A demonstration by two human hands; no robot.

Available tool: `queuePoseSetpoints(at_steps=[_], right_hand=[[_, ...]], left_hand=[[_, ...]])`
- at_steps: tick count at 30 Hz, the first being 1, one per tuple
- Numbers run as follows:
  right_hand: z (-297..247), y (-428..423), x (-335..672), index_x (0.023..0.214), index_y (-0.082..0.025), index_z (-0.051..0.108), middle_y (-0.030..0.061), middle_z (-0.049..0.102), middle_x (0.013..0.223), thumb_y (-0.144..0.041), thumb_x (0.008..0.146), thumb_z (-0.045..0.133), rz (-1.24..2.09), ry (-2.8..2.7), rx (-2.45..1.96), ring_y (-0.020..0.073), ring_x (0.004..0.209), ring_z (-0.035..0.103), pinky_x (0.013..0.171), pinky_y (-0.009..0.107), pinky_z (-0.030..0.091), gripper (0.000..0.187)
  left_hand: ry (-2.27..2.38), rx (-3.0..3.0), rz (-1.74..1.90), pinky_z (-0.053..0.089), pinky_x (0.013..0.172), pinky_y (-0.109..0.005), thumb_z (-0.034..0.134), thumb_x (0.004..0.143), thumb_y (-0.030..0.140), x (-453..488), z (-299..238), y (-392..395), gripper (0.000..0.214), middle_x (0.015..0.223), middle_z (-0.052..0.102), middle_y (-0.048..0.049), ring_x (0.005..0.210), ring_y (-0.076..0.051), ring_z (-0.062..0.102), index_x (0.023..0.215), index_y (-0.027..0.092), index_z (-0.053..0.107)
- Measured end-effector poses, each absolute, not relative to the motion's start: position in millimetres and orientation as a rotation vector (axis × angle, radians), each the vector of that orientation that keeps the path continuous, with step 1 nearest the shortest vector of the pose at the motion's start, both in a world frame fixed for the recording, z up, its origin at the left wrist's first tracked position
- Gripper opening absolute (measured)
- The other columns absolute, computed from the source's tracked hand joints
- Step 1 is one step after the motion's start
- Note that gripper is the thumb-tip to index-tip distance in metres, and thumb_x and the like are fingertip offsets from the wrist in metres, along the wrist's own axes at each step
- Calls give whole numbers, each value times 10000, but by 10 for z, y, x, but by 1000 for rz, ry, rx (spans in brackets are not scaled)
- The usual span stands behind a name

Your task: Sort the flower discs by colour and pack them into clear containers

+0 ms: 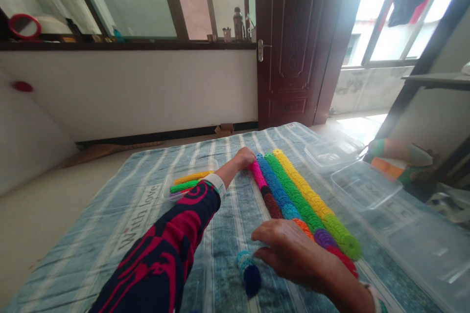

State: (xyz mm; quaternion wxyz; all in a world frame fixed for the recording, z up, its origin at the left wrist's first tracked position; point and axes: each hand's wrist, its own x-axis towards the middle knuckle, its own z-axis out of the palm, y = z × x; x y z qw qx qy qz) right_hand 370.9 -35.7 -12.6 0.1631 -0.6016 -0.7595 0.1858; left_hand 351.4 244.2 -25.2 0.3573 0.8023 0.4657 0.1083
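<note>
Rows of stacked, notched plastic discs lie side by side on the bedspread [216, 264]. One is yellow [297, 178] ending in lime green, another green [293, 195] then purple, the third blue [275, 188] and partly covered. My left hand [245, 157] is closed at the far end of the pink-to-brown row [259, 176], its fingertips partly hidden. Over the near end of the rows hovers my right hand [290, 249], thumb and fingers apart, holding nothing. It covers parts of the orange discs [304, 229] and red discs [343, 260]. Beside it lies a short light-and-dark-blue stack [248, 273].
Left of my forearm, a clear tub [167, 193] holds yellow, green and pink stacks [185, 186]. Clear plastic containers [367, 186] stand along the right side. Beyond the bed are a dark red door [293, 78] and a sill [147, 46] with a flask [238, 24].
</note>
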Motion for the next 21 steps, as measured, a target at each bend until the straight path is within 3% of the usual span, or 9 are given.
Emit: queuePoseSetpoints(at_steps=[3,7,15,21], right_hand=[[-120,-359,3712,859,-195,635,40,685,880,-264,858,558,530,-2160,-1733,169,841,630,696,238,373,104],[-140,-353,3716,859,-191,636,40,682,872,-263,857,560,529,-2165,-1721,169,834,627,704,243,375,105],[-127,-356,3745,920,-197,643,40,664,896,-244,858,548,511,-2132,-1760,175,874,605,728,256,375,123],[-32,-106,3988,893,-195,671,56,623,953,-235,883,512,284,-2020,-1969,189,954,556,796,278,372,164]], left_hand=[[1142,2110,241,460,539,-241,625,750,152,3455,-240,2380,117,646,603,-13,599,-130,555,802,96,714],[1033,2157,217,428,511,-207,680,704,228,3372,-222,2301,197,709,637,-15,612,-121,561,859,114,722],[970,2277,230,477,683,-216,712,637,179,3358,-268,2297,269,835,689,-15,822,-168,621,902,145,742],[976,2324,243,480,696,-220,704,654,200,3344,-299,2267,309,844,695,-13,816,-172,625,954,142,742]])
